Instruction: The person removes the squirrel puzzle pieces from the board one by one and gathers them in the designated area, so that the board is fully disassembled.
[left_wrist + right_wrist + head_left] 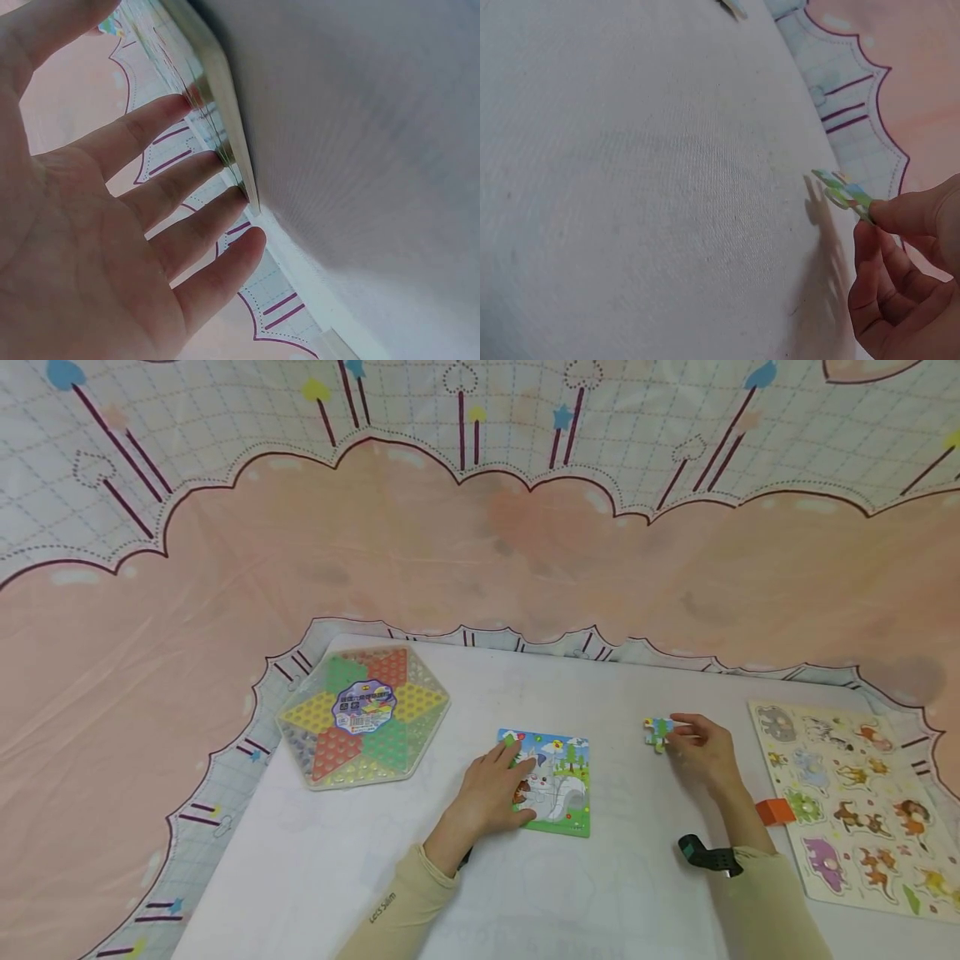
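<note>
A square jigsaw puzzle point(562, 802) with a grey-white squirrel picture lies on the white table, in the middle of the head view. My left hand point(491, 785) rests on its left part, fingers spread and covering some of the picture. In the left wrist view, fingertips point(180, 105) touch the puzzle's face by its pale edge point(232, 127). To the right, apart from the puzzle, my right hand point(701, 747) pinches a blue-and-green jigsaw piece point(657, 733) between thumb and fingers. The right wrist view shows this piece edge-on, over the table with its shadow beside it.
A hexagonal Chinese checkers board point(420, 747) in clear wrapping lies at the left. On the right is an animal peg board point(832, 777), with an orange block point(776, 812) at its left edge. A patterned cloth point(525, 560) hangs behind the table.
</note>
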Available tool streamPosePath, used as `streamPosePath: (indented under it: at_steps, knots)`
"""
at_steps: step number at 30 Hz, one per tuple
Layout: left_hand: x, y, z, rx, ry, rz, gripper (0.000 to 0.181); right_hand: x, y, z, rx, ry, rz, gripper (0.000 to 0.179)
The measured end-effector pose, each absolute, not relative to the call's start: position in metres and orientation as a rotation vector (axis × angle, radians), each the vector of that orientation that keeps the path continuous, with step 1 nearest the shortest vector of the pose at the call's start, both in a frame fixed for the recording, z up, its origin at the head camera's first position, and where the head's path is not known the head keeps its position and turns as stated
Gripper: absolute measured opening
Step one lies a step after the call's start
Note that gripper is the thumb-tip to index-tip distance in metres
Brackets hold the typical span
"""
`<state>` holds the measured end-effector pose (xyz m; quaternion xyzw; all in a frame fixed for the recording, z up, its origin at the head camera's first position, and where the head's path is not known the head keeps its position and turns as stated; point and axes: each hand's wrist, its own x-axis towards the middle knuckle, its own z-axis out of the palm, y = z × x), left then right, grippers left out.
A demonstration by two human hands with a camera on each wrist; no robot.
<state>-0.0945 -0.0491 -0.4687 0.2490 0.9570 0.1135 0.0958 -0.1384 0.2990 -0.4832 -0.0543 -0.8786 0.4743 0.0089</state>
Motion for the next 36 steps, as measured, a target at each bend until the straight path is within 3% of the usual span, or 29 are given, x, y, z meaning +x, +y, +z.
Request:
streamPosePath:
  at_steps: [18,36]
  knots:
    - [-0.095,-0.049,-0.473,0.753,2.837,0.307,0.072,-0.14,0.306,-0.485,-0.442,-2.695,1.429,0.037]
    - [-0.096,-0.049,-0.472,0.742,2.838,0.307,0.072,-0.142,0.312,-0.488,-0.535,-2.697,1.286,0.036]
